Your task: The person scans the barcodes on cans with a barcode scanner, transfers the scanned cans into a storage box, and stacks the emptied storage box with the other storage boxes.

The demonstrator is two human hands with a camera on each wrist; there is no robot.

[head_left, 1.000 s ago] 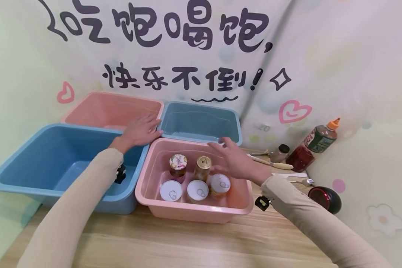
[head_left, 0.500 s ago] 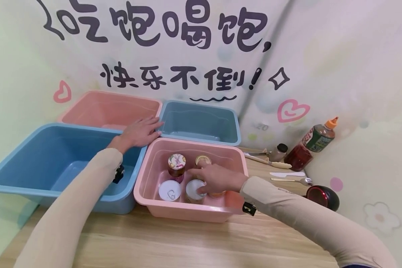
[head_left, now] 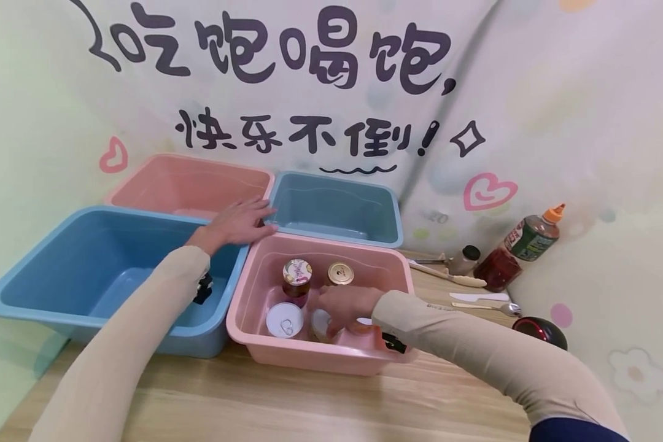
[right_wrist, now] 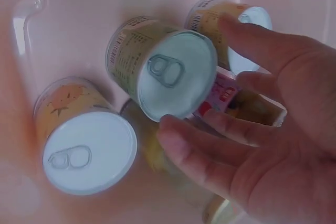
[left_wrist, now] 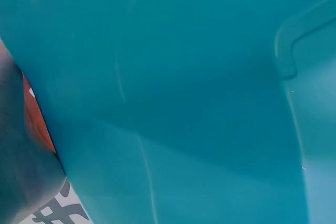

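My right hand [head_left: 345,305] reaches down into the near pink tub [head_left: 320,362] over the middle white-lidded can [right_wrist: 189,85]. In the right wrist view its thumb and fingers are spread beside that can's rim, a fingertip right at the lid's edge. Another pull-tab can [right_wrist: 89,153] stands on one side and a third can [right_wrist: 251,51] on the other. Behind them are a gold-topped can [head_left: 340,274] and a jar with a patterned lid [head_left: 297,272]. My left hand [head_left: 237,224] rests with extended fingers where the tub rims meet.
A large blue tub [head_left: 110,313] stands left, with a pink tub [head_left: 193,178] and a smaller blue tub [head_left: 337,205] behind. To the right are a sauce bottle [head_left: 522,245], a small black-capped jar [head_left: 464,261], tongs [head_left: 447,274], a knife [head_left: 477,297] and a spoon [head_left: 488,307].
My right hand has moved left and down from the near pink tub's right side to the middle can. The left hand stays on the rims.
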